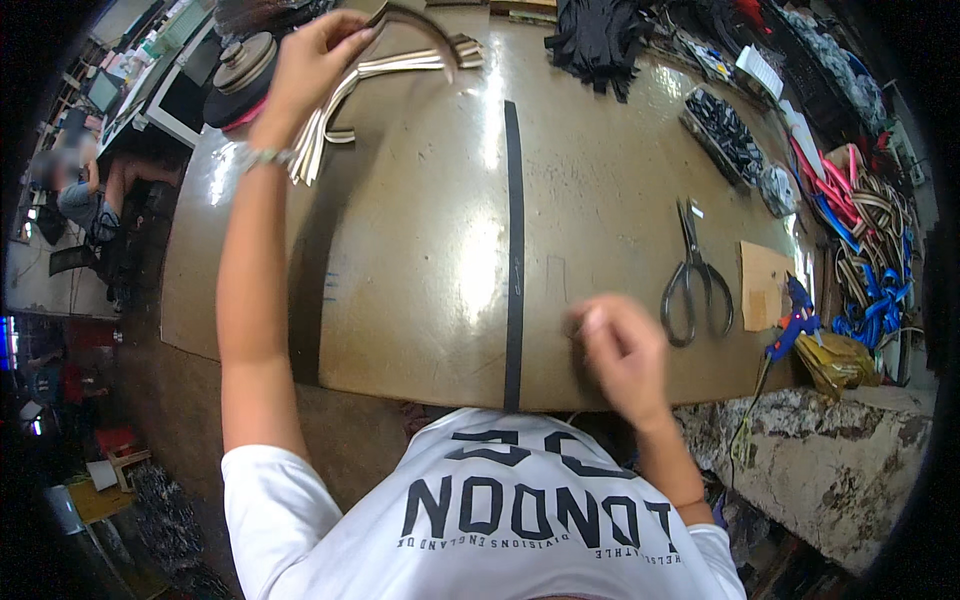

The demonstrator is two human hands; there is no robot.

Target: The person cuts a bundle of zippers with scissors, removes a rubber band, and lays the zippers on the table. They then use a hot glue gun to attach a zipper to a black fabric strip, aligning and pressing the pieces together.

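My left hand (318, 62) is raised over the far left of the table, fingers closed on the end of a dark strap (428, 28) that curves over to the right. Beneath it lies a bundle of cream-and-dark striped straps (400, 66), some hanging down near my wrist. Low over the near right part of the table, my right hand (622, 352) has its fingers curled in, slightly blurred; what they pinch, if anything, I cannot make out. Between both hands a long black strip (515, 230) lies straight toward me, with a small pale mark on it. Black-handled scissors (695, 285) rest right of my right hand.
Farther right lie a piece of cardboard (762, 285) and a blue glue gun (797, 322). A tray of small black parts (720, 135) stands behind them, beside colourful straps (870, 230). Black strips (595, 45) are heaped at the far edge. Another person sits at far left.
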